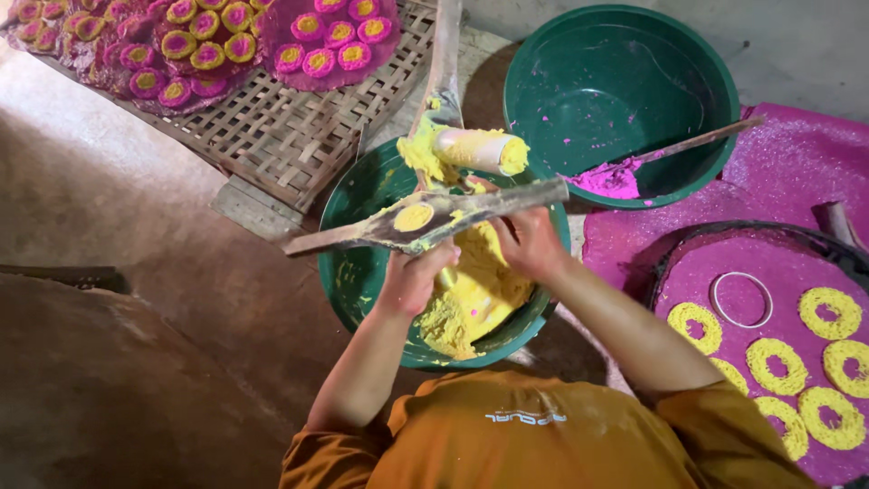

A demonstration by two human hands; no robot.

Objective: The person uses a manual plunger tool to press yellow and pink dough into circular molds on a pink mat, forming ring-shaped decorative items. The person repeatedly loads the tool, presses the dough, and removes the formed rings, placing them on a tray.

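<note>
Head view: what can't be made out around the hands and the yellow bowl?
- Left hand: fingers curl under the wooden paddle, so the grip is hidden.
- Right hand: fingertips hidden behind the same paddle.
- Green bowl of yellow paste: near rim and bottom covered by paste, arms and the orange shirt.
- Pink tray with yellow rings: cut off by the right edge.
- Woven tray: cut off by the top edge.

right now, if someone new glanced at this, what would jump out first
The two hands, left hand and right hand, at the centre hold a wooden paddle over a green basin of bright yellow paste. At lower right, yellow rings lie on a vivid pink surface; at upper left, pink-and-yellow discs sit on a woven tray.
</note>
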